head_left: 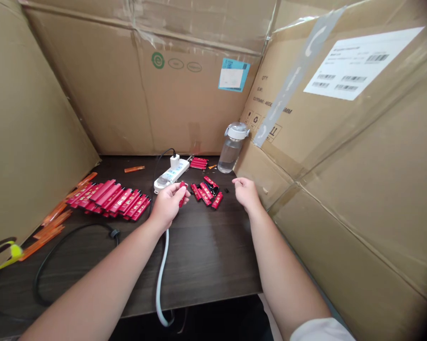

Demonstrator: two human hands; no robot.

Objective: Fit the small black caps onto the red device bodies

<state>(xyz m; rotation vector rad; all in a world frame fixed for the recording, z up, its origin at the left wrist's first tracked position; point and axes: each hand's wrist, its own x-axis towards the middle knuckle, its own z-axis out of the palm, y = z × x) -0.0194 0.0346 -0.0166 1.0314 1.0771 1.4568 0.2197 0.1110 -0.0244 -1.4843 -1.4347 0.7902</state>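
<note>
My left hand [169, 202] is closed around one small red stick-shaped item [182, 194], holding it just in front of a white power strip [171, 175]. My right hand [246, 192] hovers low over the dark table [206, 246] with its fingers loosely curled and nothing seen in them. Between the two hands lies a small loose heap of the same red items [206, 191]. A larger, neatly stacked row of red items [110, 198] lies to the left of my left hand.
Cardboard boxes wall in the table on the left, back and right. A clear water bottle [231, 148] stands at the back right. Orange strips [51, 221] litter the left side. A black cable [71, 237] and a white cable [160, 279] cross the front.
</note>
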